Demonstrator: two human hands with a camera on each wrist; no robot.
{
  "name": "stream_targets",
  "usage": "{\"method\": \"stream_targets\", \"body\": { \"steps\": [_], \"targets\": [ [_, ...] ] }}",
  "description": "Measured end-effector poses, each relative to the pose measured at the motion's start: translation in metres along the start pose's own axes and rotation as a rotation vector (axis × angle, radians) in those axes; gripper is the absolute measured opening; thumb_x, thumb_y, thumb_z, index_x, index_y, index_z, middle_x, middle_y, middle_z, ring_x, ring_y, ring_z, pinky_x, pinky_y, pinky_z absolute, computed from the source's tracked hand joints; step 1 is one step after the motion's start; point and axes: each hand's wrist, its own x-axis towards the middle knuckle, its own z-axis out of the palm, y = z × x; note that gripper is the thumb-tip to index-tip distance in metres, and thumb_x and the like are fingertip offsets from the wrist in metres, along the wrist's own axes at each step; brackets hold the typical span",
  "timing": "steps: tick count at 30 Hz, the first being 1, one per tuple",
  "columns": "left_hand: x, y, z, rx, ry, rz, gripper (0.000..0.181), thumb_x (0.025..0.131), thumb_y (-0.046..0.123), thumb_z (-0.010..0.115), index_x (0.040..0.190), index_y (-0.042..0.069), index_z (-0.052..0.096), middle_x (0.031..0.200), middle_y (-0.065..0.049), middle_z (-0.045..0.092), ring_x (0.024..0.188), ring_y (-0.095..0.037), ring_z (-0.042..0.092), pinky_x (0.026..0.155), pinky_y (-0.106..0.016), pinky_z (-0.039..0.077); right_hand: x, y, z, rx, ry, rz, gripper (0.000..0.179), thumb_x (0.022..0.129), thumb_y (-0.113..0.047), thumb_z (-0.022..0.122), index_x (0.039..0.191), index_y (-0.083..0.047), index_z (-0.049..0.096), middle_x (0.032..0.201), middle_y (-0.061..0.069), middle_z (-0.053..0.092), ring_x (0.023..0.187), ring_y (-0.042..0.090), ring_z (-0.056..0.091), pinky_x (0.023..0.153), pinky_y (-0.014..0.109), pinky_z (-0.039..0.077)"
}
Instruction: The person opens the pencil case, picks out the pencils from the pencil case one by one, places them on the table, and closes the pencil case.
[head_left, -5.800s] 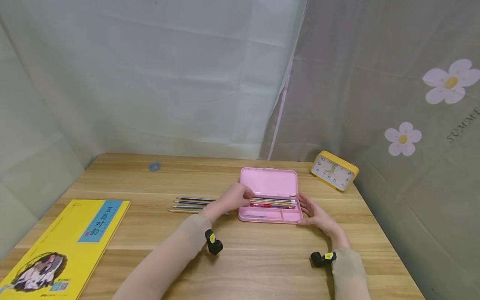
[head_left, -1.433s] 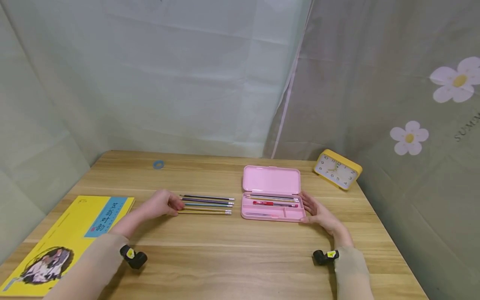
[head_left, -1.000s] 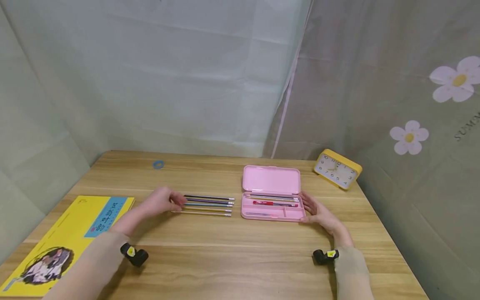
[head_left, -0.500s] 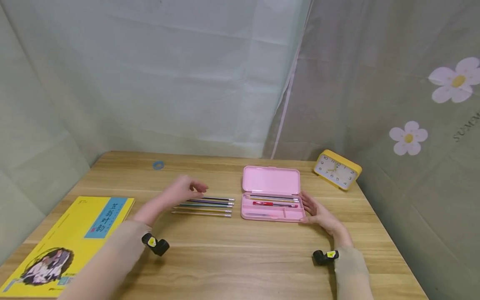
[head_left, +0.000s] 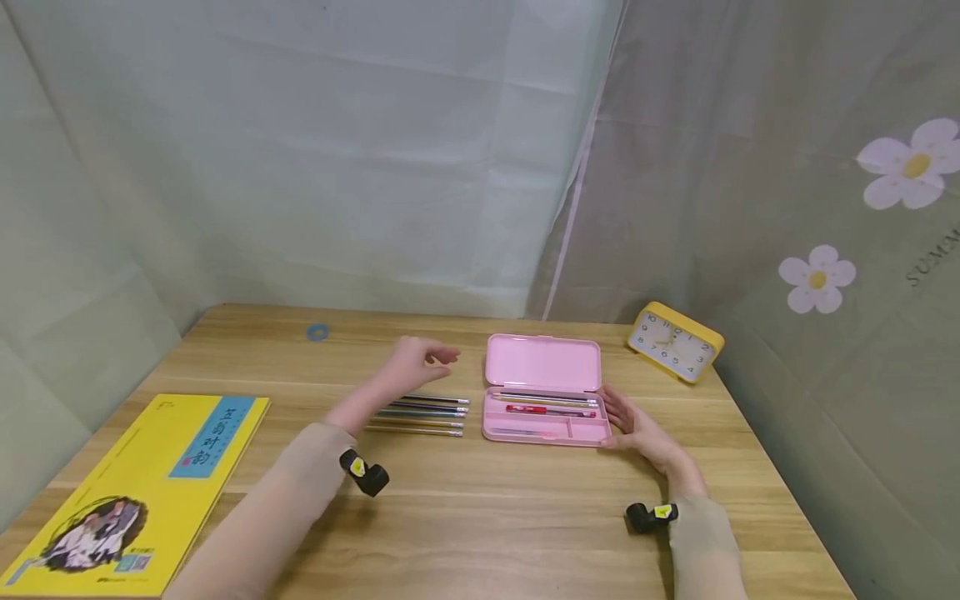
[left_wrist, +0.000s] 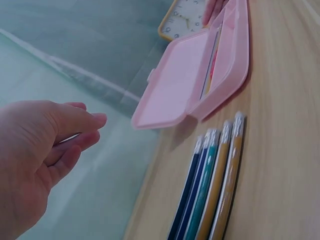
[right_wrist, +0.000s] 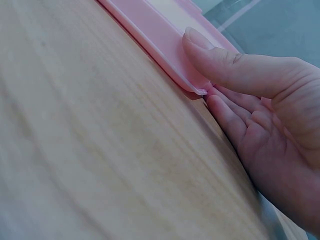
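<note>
My left hand (head_left: 420, 362) is raised over the table just beyond a row of pencils (head_left: 427, 423), fingers loosely bent and holding nothing. In the left wrist view these pencils (left_wrist: 204, 187) lie side by side, dark blue, teal and yellow, their eraser ends toward the pencil case. The pink pencil case (head_left: 543, 364) lies with its lid up. Inside are a dark pencil (head_left: 543, 396), a yellow one just in front, and a red pen (head_left: 536, 409). My right hand (head_left: 641, 433) holds the case's right end, thumb (right_wrist: 220, 65) at the near corner and fingers along the side.
A yellow alarm clock (head_left: 675, 342) stands behind my right hand near the table's right edge. At the left lies a yellow book (head_left: 142, 467). A blue ring (head_left: 317, 332) sits toward the back edge, in front of the hanging cloth (head_left: 375, 167).
My left hand took a pencil from the case and laid it at the near side of the row. It then let go, rose and moved right. My right hand stays at the case.
</note>
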Motion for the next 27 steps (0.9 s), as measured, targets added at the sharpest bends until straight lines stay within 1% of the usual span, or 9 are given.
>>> {"method": "stream_targets", "body": {
  "steps": [8, 15, 20, 24, 27],
  "targets": [
    [0.019, 0.010, 0.024, -0.054, -0.012, -0.034, 0.032, 0.088, 0.004, 0.070, 0.119, 0.001, 0.068, 0.111, -0.012, 0.072, 0.102, -0.026, 0.066, 0.090, -0.041, 0.054, 0.000, -0.001, -0.001, -0.006, 0.000, 0.000, 0.099, 0.082, 0.002, 0.072, 0.154, 0.004, 0.004, 0.160, 0.030, 0.008, 0.146, 0.049, 0.013, 0.099, 0.004, 0.034],
    [0.033, 0.014, 0.047, -0.057, -0.028, -0.021, 0.033, 0.086, 0.002, 0.069, 0.119, 0.001, 0.068, 0.111, -0.011, 0.072, 0.101, -0.024, 0.066, 0.091, -0.039, 0.054, -0.002, -0.002, 0.000, -0.015, 0.002, 0.014, 0.099, 0.082, 0.002, 0.072, 0.155, 0.003, 0.004, 0.160, 0.029, 0.008, 0.146, 0.049, 0.013, 0.099, 0.004, 0.034],
    [0.041, 0.017, 0.062, -0.081, -0.051, -0.036, 0.032, 0.085, 0.001, 0.071, 0.117, 0.002, 0.069, 0.112, -0.011, 0.072, 0.100, -0.024, 0.065, 0.090, -0.037, 0.054, -0.002, -0.002, -0.001, -0.016, 0.003, 0.011, 0.099, 0.082, 0.002, 0.072, 0.155, 0.002, 0.005, 0.160, 0.029, 0.008, 0.146, 0.049, 0.013, 0.099, 0.004, 0.034],
    [0.044, 0.020, 0.072, -0.062, -0.070, -0.036, 0.031, 0.085, -0.001, 0.071, 0.116, 0.002, 0.069, 0.111, -0.012, 0.072, 0.100, -0.024, 0.066, 0.089, -0.037, 0.055, -0.001, -0.002, 0.000, -0.008, -0.002, 0.001, 0.100, 0.081, 0.001, 0.073, 0.154, 0.003, 0.004, 0.160, 0.030, 0.008, 0.145, 0.049, 0.013, 0.099, 0.005, 0.034],
    [0.046, 0.020, 0.079, -0.056, -0.094, -0.054, 0.031, 0.086, 0.000, 0.070, 0.117, 0.004, 0.069, 0.111, -0.011, 0.071, 0.102, -0.023, 0.066, 0.090, -0.035, 0.055, -0.001, -0.002, 0.000, -0.002, -0.004, -0.003, 0.101, 0.081, 0.002, 0.073, 0.154, 0.004, 0.004, 0.160, 0.030, 0.008, 0.145, 0.049, 0.013, 0.099, 0.005, 0.034]
  ]
}}
